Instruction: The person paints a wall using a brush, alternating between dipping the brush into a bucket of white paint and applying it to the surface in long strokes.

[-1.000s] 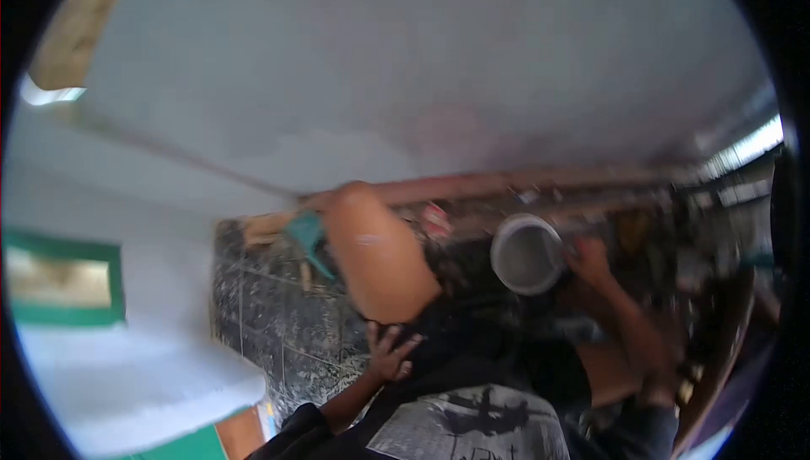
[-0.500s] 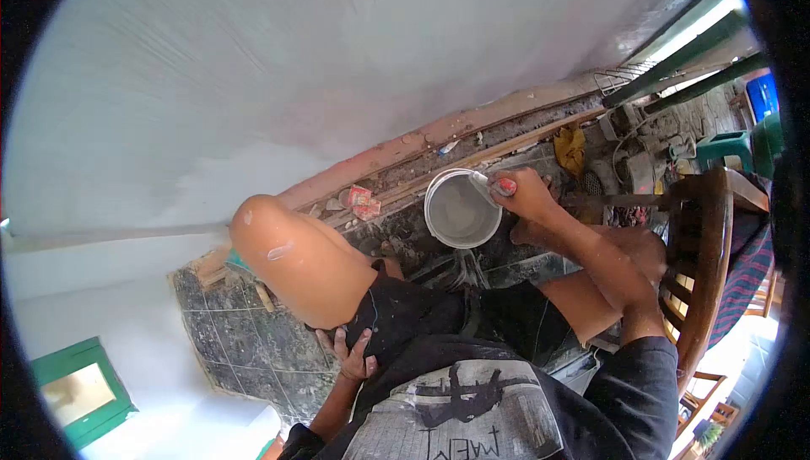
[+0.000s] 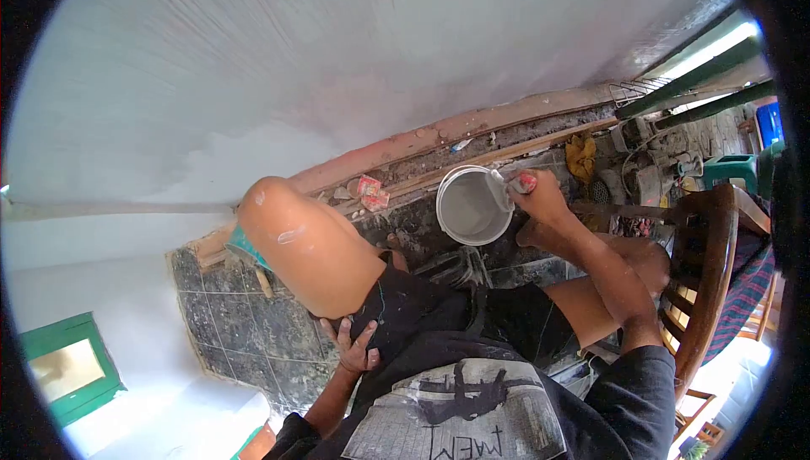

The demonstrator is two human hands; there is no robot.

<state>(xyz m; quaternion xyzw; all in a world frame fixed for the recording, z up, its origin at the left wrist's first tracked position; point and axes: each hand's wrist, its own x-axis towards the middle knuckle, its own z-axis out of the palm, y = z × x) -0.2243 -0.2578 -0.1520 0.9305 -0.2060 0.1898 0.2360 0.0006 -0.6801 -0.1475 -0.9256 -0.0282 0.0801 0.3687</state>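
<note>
My right hand [image 3: 544, 196] is closed round the red handle of a paintbrush [image 3: 499, 193]. The brush's pale, paint-covered head lies at the right inner rim of a white bucket [image 3: 442, 222], which holds thin greyish-white liquid. The bucket stands on the dark floor between my legs. Against my left thigh, on the black shorts, rests my left hand [image 3: 354, 349] with its fingers spread and nothing in it. A wall [image 3: 278, 64] with streaky whitish paint rises in front of me.
Crumpled red-and-white packaging [image 3: 371, 193] lies by a wooden strip [image 3: 540, 148] along the wall's foot. A wooden chair [image 3: 704, 283] stands close on my right. Beyond it are a yellow cloth [image 3: 580, 158] and a green plastic item [image 3: 730, 171]. Dark tiles [image 3: 253, 325] cover the floor.
The view has shifted slightly, so the bucket and right hand sit a little further right. The brush stays at the bucket's rim, and my left hand remains on the thigh.
</note>
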